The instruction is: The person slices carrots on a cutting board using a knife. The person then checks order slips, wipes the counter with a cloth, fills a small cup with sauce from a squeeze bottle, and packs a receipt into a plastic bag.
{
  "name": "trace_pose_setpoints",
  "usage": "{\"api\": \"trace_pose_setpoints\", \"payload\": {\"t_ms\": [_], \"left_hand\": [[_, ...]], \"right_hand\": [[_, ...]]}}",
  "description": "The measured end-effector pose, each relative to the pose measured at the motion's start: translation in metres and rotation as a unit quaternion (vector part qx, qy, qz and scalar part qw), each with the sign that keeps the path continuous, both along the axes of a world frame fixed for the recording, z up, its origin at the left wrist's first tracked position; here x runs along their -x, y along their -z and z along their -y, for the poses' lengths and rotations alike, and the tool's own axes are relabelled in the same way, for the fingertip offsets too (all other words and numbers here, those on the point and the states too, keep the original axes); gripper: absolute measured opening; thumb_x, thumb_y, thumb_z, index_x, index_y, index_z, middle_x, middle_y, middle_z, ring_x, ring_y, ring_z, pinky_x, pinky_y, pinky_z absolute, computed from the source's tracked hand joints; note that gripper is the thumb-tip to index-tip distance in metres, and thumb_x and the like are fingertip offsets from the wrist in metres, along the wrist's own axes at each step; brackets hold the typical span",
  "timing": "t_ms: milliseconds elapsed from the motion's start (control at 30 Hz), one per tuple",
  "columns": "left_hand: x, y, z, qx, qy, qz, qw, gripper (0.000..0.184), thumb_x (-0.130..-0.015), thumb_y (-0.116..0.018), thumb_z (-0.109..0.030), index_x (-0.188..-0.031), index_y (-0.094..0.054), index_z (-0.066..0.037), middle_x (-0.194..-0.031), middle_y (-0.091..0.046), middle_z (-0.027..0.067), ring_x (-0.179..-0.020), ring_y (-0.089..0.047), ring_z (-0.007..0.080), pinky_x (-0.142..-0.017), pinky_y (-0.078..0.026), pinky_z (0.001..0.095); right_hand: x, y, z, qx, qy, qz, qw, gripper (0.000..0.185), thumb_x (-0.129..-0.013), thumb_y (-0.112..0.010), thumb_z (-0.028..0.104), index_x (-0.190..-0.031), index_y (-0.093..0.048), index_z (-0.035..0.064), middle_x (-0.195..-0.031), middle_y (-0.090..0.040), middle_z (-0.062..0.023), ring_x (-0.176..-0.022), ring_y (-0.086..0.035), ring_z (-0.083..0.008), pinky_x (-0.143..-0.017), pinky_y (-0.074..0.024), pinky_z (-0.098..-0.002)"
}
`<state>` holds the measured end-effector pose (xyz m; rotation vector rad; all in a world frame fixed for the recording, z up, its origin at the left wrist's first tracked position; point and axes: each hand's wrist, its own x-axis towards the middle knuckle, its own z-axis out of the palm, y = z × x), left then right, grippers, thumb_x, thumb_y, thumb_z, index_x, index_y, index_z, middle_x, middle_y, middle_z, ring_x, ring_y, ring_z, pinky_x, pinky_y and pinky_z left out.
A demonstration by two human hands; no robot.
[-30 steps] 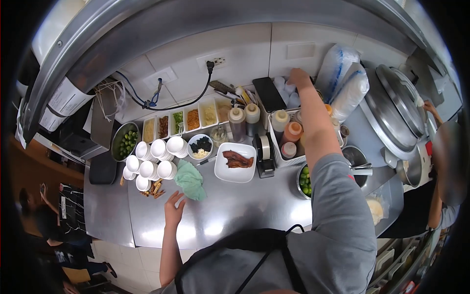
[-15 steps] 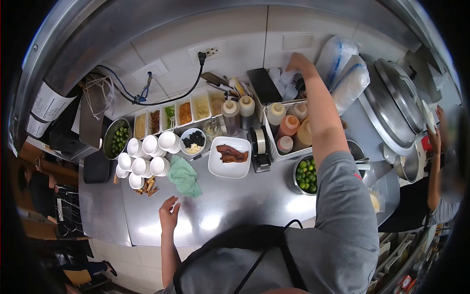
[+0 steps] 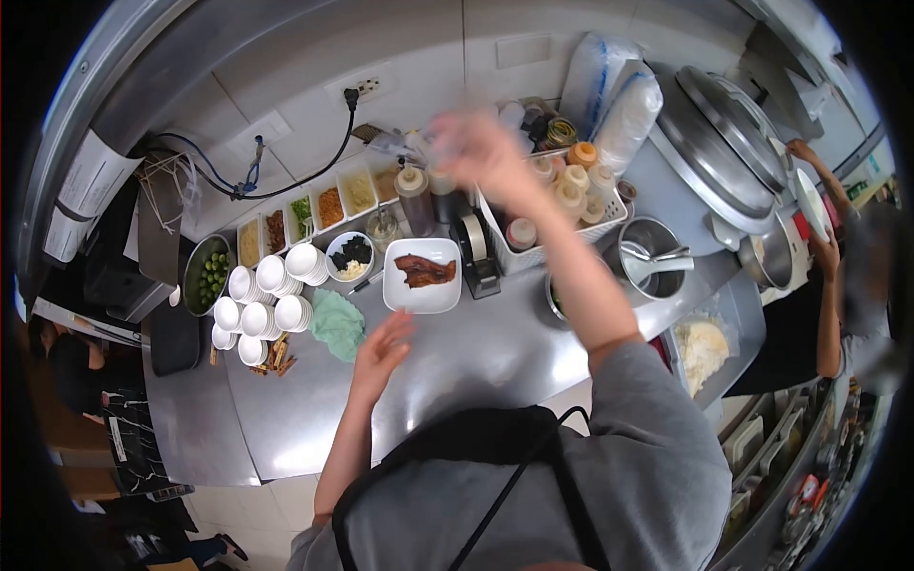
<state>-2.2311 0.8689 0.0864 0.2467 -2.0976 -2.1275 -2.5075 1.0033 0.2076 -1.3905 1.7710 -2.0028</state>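
Observation:
My right hand [image 3: 466,143] is smeared by motion above the squeeze bottles [image 3: 413,195]; something clear and blurred shows at its fingertips, too indistinct to name. Below the square white dish [image 3: 423,303], my left hand [image 3: 383,344] hovers over the steel counter [image 3: 457,362] with fingers apart and nothing in it. Dark reddish-brown cooked strips [image 3: 426,271] lie in that dish. A green cloth [image 3: 337,325] rests left of my left hand. Behind the cloth is a round bowl [image 3: 333,271] of dark shreds and pale bits.
Stacked white cups [image 3: 257,322], a bowl of limes [image 3: 211,281] and topping containers [image 3: 329,207] line the left. A tape dispenser [image 3: 479,257], bottle basket [image 3: 571,238] and metal pot [image 3: 651,281] stand rightward. At far right, a co-worker's hands hold a white plate [image 3: 810,205].
My right hand has left the clear cups by the wall and swung left, with something clear. My left hand has risen toward the square dish. The camera view has shifted.

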Motion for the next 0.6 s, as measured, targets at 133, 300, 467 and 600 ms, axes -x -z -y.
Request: {"api": "trace_pose_setpoints", "payload": {"t_ms": [133, 300, 467, 600], "left_hand": [[0.02, -0.028, -0.004, -0.376, 0.041, -0.091, 0.921, 0.058, -0.09, -0.046, -0.037, -0.138, -0.024, -0.011, -0.125, -0.047, 0.0126, -0.109, -0.052, 0.0292, -0.086, -0.047, 0.0399], [-0.017, -0.04, 0.019, -0.338, 0.009, 0.023, 0.941, 0.053, -0.093, -0.034, -0.041, -0.137, -0.024, -0.013, -0.124, -0.047, 0.0148, -0.107, -0.054, 0.0286, -0.082, -0.05, 0.04], [-0.079, -0.028, 0.034, -0.303, -0.053, 0.077, 0.949, 0.046, -0.094, -0.04, -0.033, -0.132, -0.035, -0.008, -0.121, -0.048, 0.0098, -0.109, -0.052, 0.0227, -0.09, -0.045, 0.039], [-0.112, -0.02, 0.046, -0.33, -0.078, 0.047, 0.94, 0.048, -0.093, -0.039, -0.035, -0.132, -0.034, -0.009, -0.125, -0.045, 0.0153, -0.114, -0.047, 0.0278, -0.091, -0.044, 0.0365]], "right_hand": [[-0.134, 0.054, 0.007, -0.106, -0.098, -0.007, 0.989, 0.05, -0.068, -0.074, 0.014, -0.111, -0.05, 0.0093, -0.112, -0.046, -0.0085, -0.108, -0.046, -0.0204, -0.086, -0.0449, -0.0331], [-0.127, 0.028, -0.033, -0.139, 0.161, -0.137, 0.967, 0.059, -0.063, -0.075, 0.015, -0.115, -0.048, 0.0036, -0.107, -0.046, -0.0148, -0.104, -0.046, -0.0318, -0.089, -0.0371, -0.0394], [-0.026, 0.069, -0.111, -0.351, 0.578, -0.218, 0.704, 0.074, -0.061, -0.078, 0.027, -0.119, -0.041, 0.0016, -0.112, -0.049, -0.0256, -0.103, -0.049, -0.0387, -0.086, -0.04, -0.0425], [-0.005, 0.101, -0.114, -0.359, 0.474, -0.073, 0.801, 0.077, -0.059, -0.078, 0.024, -0.121, -0.036, 0.0042, -0.106, -0.053, -0.0253, -0.1, -0.051, -0.0405, -0.085, -0.0408, -0.0444]]}}
